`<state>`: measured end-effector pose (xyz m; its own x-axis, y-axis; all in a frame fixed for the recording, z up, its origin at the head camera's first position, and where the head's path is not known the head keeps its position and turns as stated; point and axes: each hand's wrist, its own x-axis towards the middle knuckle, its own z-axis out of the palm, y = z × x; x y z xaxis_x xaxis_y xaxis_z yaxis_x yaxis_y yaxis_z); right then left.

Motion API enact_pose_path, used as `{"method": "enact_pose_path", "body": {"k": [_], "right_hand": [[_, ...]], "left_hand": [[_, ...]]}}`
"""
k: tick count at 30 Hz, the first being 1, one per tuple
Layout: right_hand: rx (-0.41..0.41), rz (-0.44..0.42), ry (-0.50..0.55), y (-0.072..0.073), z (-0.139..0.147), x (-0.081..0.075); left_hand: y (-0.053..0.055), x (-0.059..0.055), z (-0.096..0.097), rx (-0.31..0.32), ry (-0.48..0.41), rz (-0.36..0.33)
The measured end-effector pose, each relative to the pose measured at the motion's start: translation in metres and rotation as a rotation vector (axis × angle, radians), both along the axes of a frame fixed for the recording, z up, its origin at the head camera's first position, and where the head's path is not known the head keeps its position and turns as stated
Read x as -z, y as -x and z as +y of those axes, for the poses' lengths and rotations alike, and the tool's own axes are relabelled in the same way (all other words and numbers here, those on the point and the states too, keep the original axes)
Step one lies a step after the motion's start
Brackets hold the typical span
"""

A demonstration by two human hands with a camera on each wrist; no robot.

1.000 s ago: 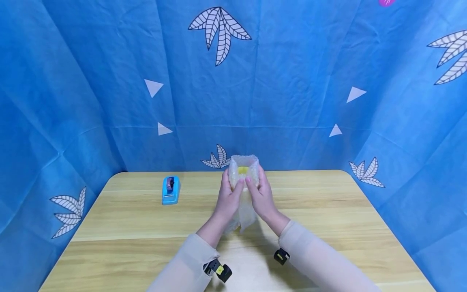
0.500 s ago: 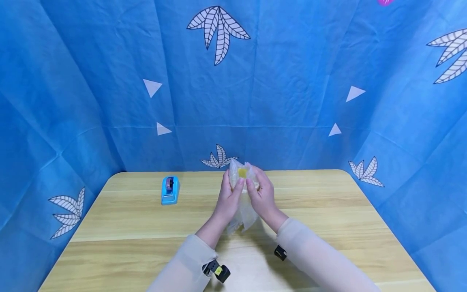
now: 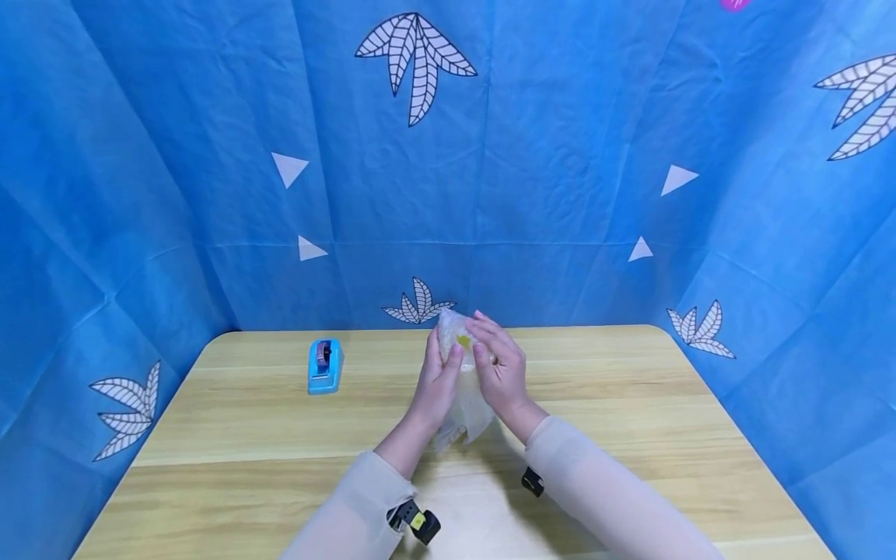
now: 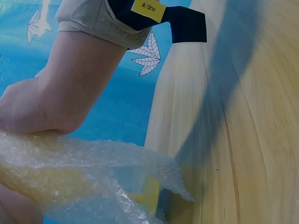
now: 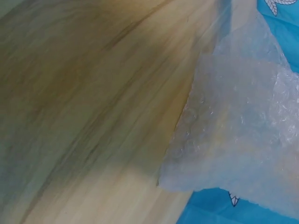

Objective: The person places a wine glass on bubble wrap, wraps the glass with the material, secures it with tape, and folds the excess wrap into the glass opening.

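Note:
Held up over the table is a yellow object (image 3: 463, 341) in clear bubble wrap (image 3: 472, 408); its kind is hidden by the wrap. My left hand (image 3: 435, 389) grips the package from the left, thumb on the near side. On the right, my right hand (image 3: 502, 373) holds the wrap with its thumb and has its fingers over the top end, folding that edge inward. A loose end of bubble wrap (image 4: 163, 170) sticks out past the yellow object (image 4: 152, 193) in the left wrist view. From the right wrist, a wide flap of bubble wrap (image 5: 238, 116) hangs free.
A blue tape dispenser (image 3: 325, 365) with a roll of tape stands at the back left of the wooden table (image 3: 245, 467). Blue patterned cloth (image 3: 560, 155) encloses the table at the back and sides.
My right fingers have moved up and inward over the top of the package. The upper edge of the wrap is folded down, leaving less of the yellow showing. My left hand keeps its hold.

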<state>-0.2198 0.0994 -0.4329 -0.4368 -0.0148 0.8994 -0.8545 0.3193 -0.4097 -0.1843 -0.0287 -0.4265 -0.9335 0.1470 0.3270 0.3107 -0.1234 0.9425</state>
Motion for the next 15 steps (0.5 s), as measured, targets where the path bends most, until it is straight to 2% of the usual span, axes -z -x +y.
{"method": "enact_pose_path", "body": {"k": [7, 9, 15], "right_hand": [[-0.025, 0.053, 0.061, 0.005, -0.002, 0.004], [-0.034, 0.074, 0.078, 0.000, -0.005, -0.004], [-0.051, 0.103, 0.109, -0.001, -0.008, -0.007]], "left_hand": [[0.000, 0.001, -0.001, 0.033, -0.027, 0.009], [-0.001, 0.001, -0.001, 0.030, -0.028, 0.002], [-0.004, -0.001, -0.002, -0.001, 0.002, -0.040]]}}
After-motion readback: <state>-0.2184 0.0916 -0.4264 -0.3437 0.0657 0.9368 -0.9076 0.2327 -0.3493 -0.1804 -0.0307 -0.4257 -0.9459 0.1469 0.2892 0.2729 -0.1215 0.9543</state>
